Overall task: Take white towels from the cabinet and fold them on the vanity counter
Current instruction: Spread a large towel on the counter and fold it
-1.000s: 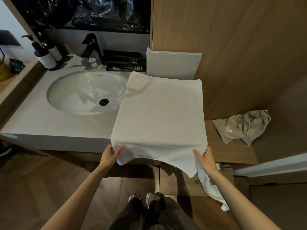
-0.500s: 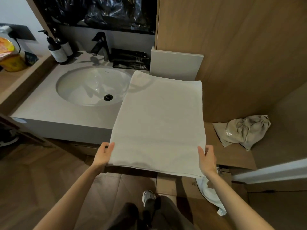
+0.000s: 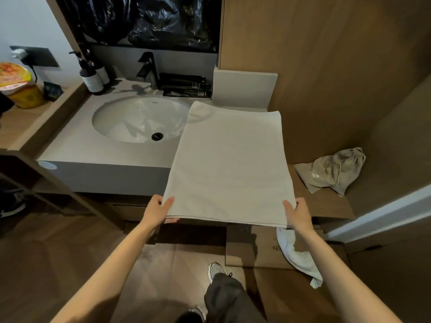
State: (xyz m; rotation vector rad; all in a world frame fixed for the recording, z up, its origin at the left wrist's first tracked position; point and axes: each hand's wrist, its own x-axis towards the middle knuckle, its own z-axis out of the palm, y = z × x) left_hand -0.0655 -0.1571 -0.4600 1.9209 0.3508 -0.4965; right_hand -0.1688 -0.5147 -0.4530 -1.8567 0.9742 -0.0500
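One white towel (image 3: 231, 164) lies at the right end of the surface (image 3: 93, 150), its long axis running from the back edge out past the front edge. We pinch its two near corners, left hand (image 3: 158, 210) and right hand (image 3: 297, 214) well apart. One more white cloth (image 3: 300, 257) hangs below.

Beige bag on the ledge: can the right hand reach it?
Probably yes: nothing lies between the right hand and the beige bag, but that hand pinches the white towel and must let go.
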